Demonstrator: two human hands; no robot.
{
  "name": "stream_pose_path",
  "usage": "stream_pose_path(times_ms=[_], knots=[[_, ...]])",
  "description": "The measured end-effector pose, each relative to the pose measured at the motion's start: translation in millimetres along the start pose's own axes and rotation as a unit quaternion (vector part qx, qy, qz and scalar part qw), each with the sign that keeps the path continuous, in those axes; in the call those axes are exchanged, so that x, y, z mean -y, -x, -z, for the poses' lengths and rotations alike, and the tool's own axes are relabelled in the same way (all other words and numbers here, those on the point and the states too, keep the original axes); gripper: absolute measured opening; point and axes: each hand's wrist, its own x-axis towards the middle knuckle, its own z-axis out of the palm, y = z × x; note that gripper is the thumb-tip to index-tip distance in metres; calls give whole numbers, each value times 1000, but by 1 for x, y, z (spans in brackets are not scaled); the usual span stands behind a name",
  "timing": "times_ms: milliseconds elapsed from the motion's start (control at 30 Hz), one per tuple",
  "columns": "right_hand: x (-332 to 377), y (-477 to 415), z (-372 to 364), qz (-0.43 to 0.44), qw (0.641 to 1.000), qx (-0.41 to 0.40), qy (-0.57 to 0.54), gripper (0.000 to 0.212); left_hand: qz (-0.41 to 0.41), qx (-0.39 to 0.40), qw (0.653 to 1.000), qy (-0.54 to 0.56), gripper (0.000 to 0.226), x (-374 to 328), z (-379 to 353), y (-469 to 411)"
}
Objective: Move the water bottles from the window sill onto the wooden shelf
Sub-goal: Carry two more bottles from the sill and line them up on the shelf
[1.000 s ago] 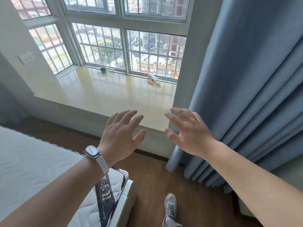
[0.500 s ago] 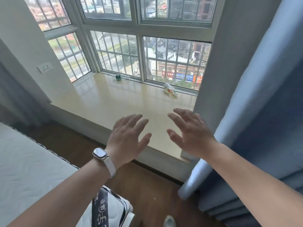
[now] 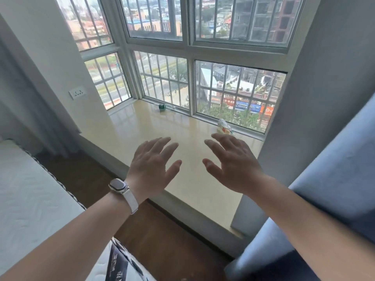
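A clear water bottle with a colourful label (image 3: pixel 223 127) lies on its side at the back right of the cream window sill (image 3: pixel 142 134), close to the window frame. A second clear bottle with a green label (image 3: pixel 163 106) lies further back by the middle of the window. My left hand (image 3: pixel 151 166), with a watch on the wrist, hovers open over the sill's front part. My right hand (image 3: pixel 231 162) hovers open beside it, its fingertips just short of the nearer bottle. Neither hand touches anything. No wooden shelf is in view.
A blue curtain (image 3: pixel 328 179) hangs close on the right, by a grey wall pillar (image 3: pixel 300 110). A white mattress (image 3: pixel 30 199) fills the lower left. Dark wooden floor (image 3: pixel 162 236) lies between the bed and the sill. A wall socket (image 3: pixel 77 92) sits left of the window.
The view has moved closer to the window and tilted up. Both hands have stayed open and now reach further over the sill, nearer the bottle on the right.
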Motion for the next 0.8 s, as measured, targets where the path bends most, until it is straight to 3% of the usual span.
stream_pose_path(times_ms=[200,467,800], knots=[[-9,-28,-13,16,1000,10,18,57,-4,-3,1000,-9,56,21,-7,-19],[-22,-73,-35,-24,999,0,35,56,-35,1,999,16,57,58,-36,-75],[-16,-215,-97,-103,992,39,58,59,-83,28,995,45,61,186,-68,-197]])
